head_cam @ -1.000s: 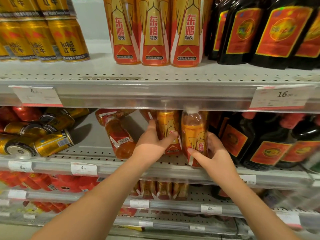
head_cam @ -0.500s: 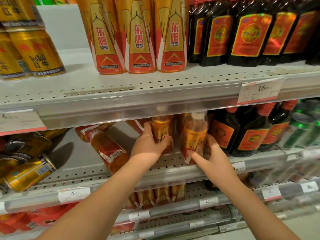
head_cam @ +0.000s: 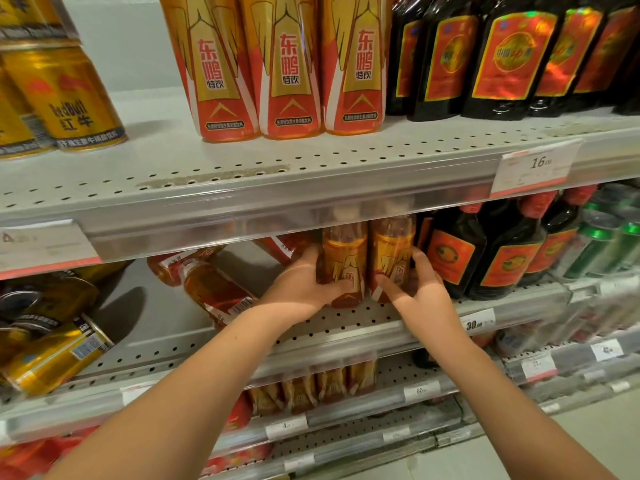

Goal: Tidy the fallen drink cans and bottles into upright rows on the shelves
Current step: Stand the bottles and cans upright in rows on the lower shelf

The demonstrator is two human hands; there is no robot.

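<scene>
Two small orange drink bottles stand upright side by side on the middle shelf (head_cam: 346, 327). My left hand (head_cam: 301, 289) grips the left bottle (head_cam: 344, 258). My right hand (head_cam: 419, 292) grips the right bottle (head_cam: 393, 251). Their caps are half hidden behind the upper shelf's front strip. To the left, a fallen orange bottle (head_cam: 214, 292) lies tilted on the same shelf, with another fallen bottle (head_cam: 173, 266) behind it. A third fallen one (head_cam: 287, 245) shows just behind my left hand. Gold cans (head_cam: 52, 355) lie on their sides at the far left.
Dark bottles with red labels (head_cam: 485, 258) stand upright right of my hands, green cans (head_cam: 609, 244) beyond them. The upper shelf (head_cam: 277, 174) carries tall orange bottles (head_cam: 287, 64), gold cans and dark bottles, all upright. Lower shelves hold more drinks.
The view swung to the left and closer. Both hands have drawn the two upright bottles together, and the right bottle now stands straight beside the left one.
</scene>
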